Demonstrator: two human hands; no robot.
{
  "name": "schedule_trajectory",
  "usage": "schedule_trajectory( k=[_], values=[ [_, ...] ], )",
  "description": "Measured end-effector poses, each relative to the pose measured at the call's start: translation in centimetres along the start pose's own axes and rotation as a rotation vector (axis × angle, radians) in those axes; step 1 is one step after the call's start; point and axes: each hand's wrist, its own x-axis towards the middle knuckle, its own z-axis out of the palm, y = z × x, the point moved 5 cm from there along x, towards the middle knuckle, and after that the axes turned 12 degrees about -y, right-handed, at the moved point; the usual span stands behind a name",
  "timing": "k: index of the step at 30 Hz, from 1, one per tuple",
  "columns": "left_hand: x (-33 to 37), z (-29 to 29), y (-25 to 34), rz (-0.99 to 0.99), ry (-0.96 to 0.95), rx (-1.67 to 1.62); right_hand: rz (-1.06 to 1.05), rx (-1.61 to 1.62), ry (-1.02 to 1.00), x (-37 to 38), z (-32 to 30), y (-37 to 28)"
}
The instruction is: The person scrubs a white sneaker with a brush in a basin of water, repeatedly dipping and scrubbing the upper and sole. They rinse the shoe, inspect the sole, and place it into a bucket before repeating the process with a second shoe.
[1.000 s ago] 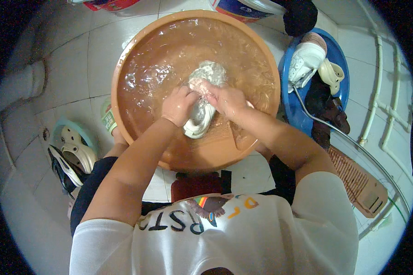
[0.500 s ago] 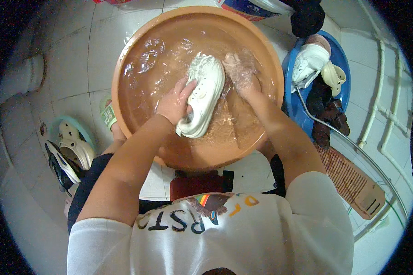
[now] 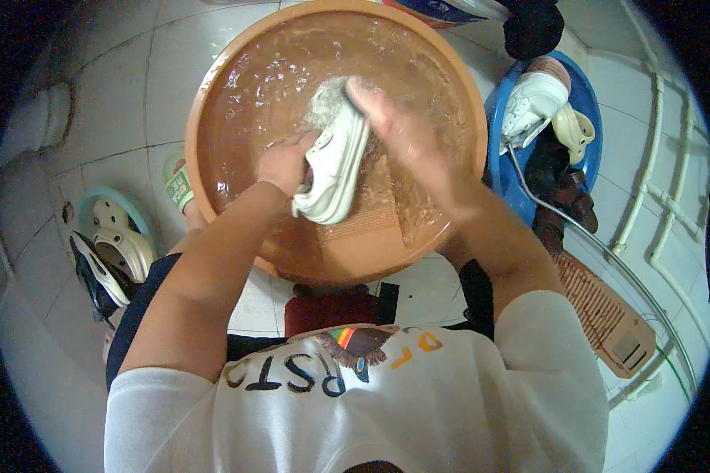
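White clog (image 3: 338, 169) sits central in orange basin (image 3: 196, 134), toe in water (image 3: 264, 79). Left grip (image 3: 285, 163) pinches its nine-o'clock side; right grip (image 3: 385, 120), blurred at one o'clock, is unclenched, contact uncertain. White shirt (image 3: 292, 430), six o'clock, bears black-and-orange lettering (image 3: 297, 374).

Open water through which a hand could pass is noted along the left and upper-left inside of the orange basin (image 3: 196, 142). The middle is obstructed by the white clog (image 3: 341, 169), flanked by the left grip (image 3: 285, 162) and the blurred right grip (image 3: 388, 120). The near part is occupied by a submerged ribbed board (image 3: 364, 226). Outside, little room is left beside the blue basin (image 3: 510, 191), which is crossed by a hose (image 3: 601, 241).
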Motion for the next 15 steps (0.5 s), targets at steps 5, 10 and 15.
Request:
schedule_trajectory(
  k=[5,10,15],
  values=[
    [-0.3,-0.5,1.0,0.180,0.292,-0.043,0.181,-0.515,0.294,1.9,-3.1,9.7],
    [0.0,-0.9,1.2,0.041,0.075,-0.035,-0.138,-0.483,0.345,1.4,-2.4,7.5],
    [-0.1,-0.9,0.8,0.093,0.153,-0.038,0.153,-0.167,0.214,-0.1,0.0,1.2]
  ],
)
